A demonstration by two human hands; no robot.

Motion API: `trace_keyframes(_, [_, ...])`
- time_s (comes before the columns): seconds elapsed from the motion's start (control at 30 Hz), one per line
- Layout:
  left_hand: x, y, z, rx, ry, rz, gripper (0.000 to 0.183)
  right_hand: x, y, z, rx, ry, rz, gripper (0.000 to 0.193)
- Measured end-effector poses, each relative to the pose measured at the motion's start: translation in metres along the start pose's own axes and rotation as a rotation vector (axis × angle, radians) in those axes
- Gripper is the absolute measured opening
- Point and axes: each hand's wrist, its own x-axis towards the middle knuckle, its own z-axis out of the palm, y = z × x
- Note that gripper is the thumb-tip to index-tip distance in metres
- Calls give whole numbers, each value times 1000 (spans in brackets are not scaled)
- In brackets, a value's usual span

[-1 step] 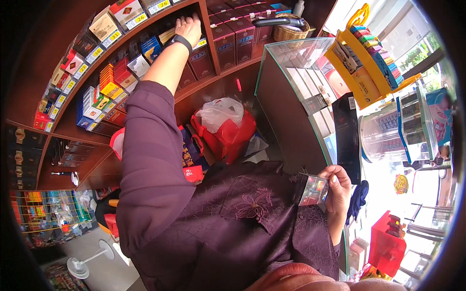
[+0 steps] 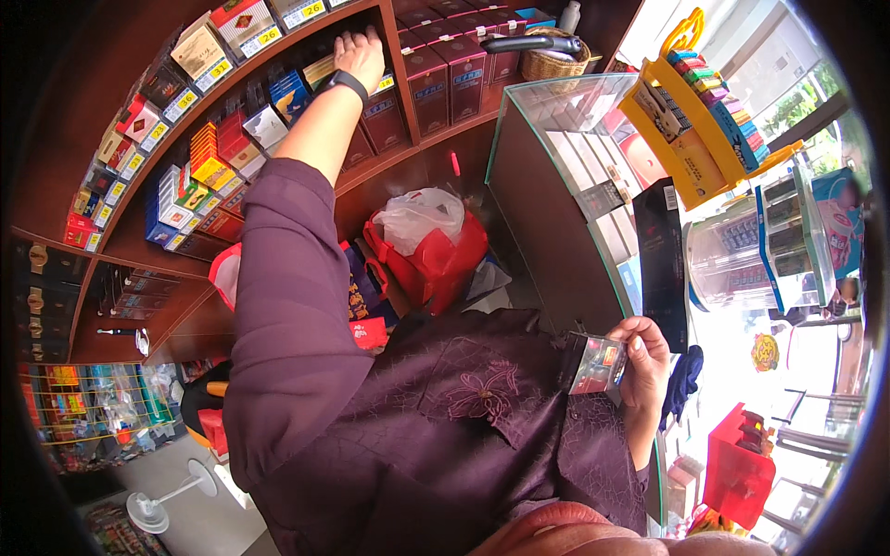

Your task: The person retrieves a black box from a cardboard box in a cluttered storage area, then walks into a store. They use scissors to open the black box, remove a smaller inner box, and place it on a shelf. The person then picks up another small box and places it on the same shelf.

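Observation:
My left hand (image 2: 360, 60), with a dark watch (image 2: 348, 85) at the wrist, reaches into a dark shelf compartment at the top. Its fingers look spread, though their tips fade into shadow, and I see nothing in them. Upright dark red boxes (image 2: 383, 119) stand just below it, and small packs (image 2: 289, 93) lie to its left. At the right, in front of my chest, the fingers of my right hand (image 2: 644, 361) pinch a small clear plastic packet (image 2: 598, 363) with a coloured print inside.
Price-tagged packs (image 2: 213, 157) line the curved shelves at left. A red bag (image 2: 436, 259) with white plastic sits on the floor before me. A glass counter (image 2: 556, 176) runs along the right, bearing a yellow rack (image 2: 695, 157) and a long black box (image 2: 661, 269). A basket (image 2: 547, 63) stands at the top.

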Motion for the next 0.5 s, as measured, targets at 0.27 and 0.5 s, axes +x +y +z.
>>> trace_keyframes(0.27, [-19, -8, -30, -60, -226, -92, 39, -5, -1, -5, 16, -8, 10, 31])
trace_keyframes(0.5, [-18, -10, -55, -66, -337, -154, 68, -3, 1, -12, 1, 9, -16, 27])
